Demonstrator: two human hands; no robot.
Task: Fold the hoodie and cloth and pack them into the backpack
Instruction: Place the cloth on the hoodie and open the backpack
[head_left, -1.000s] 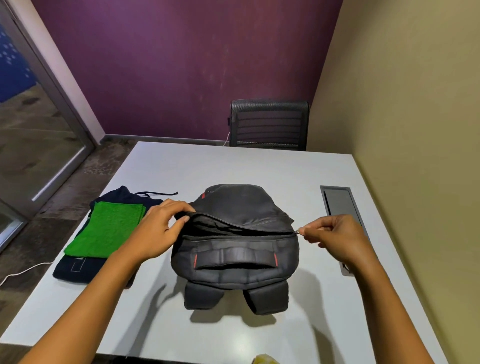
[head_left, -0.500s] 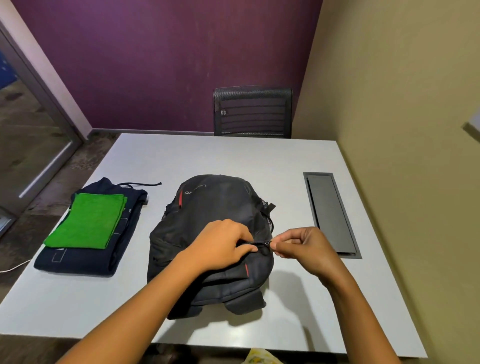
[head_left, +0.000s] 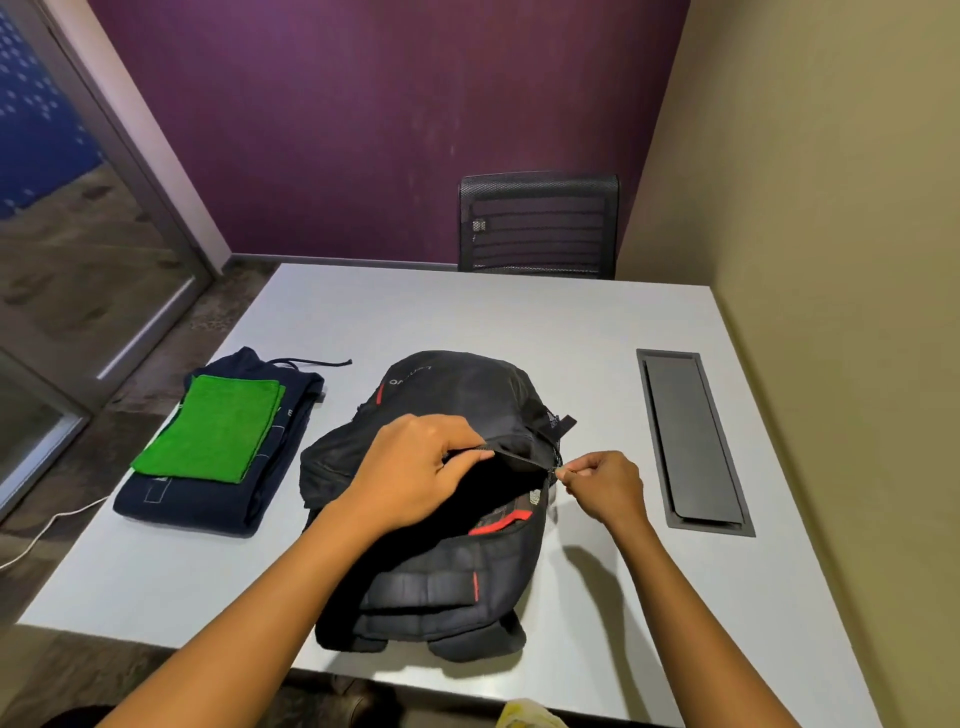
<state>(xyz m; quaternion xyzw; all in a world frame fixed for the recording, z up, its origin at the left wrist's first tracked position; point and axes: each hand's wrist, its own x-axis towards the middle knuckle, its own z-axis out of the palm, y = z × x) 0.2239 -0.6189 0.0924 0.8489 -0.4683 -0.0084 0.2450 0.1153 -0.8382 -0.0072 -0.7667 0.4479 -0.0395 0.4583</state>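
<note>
A black backpack with red trim lies in the middle of the white table. Its main zip is partly open and shows a dark inside. My left hand grips the upper edge of the opening. My right hand pinches the zipper pull at the right end of the opening. To the left lies a folded navy hoodie, with a folded green cloth flat on top of it.
A dark recessed cable tray is set in the table on the right. A black mesh chair stands behind the far edge. The beige wall is close on the right. A white cable runs on the floor at the left.
The zip has opened wider on the right side. My left hand shifted from the left end of the opening to its upper edge; my right hand keeps the zipper pull.
</note>
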